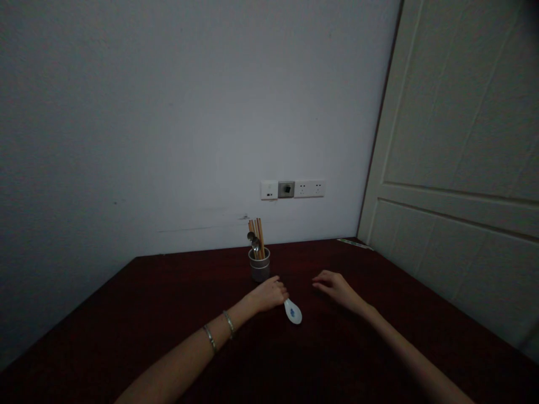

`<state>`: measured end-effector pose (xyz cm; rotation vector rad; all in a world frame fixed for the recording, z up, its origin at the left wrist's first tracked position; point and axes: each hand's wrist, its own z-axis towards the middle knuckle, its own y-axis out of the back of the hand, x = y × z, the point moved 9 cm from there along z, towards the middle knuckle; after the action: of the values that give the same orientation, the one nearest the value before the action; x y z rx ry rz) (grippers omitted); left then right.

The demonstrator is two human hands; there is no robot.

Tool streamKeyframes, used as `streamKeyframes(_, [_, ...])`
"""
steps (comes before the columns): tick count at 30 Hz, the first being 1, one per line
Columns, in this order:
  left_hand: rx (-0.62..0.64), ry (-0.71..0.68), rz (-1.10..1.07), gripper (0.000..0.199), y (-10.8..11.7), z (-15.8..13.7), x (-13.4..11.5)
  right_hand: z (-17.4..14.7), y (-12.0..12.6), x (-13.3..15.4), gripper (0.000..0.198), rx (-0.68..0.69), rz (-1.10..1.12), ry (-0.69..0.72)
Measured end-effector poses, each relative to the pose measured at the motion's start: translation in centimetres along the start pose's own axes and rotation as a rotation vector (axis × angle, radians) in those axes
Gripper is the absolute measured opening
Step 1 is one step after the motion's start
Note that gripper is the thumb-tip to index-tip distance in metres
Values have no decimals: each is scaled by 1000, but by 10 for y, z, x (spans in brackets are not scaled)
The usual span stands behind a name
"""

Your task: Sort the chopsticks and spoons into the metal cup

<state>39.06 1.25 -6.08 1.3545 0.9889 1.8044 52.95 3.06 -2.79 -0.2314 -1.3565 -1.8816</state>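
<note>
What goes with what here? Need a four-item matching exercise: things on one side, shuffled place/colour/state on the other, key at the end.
Things:
1. left hand
2. right hand
3. chopsticks
4. table

Place, colour or state:
A. standing in the grey cup
B. dark red
C. holding the white spoon by its handle
D. fingers loosely bent, nothing seen in its grasp

Pairs: 1-C, 2-D, 3-A, 4-B
</note>
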Motion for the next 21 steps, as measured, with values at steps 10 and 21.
streamKeyframes(10, [-82,332,-348,14,10,-22,36,23,4,11,24,-42,21,33])
streamKeyframes(21, [-790,1151,-1290,23,1,-79,100,60,11,59,22,-123,53,161])
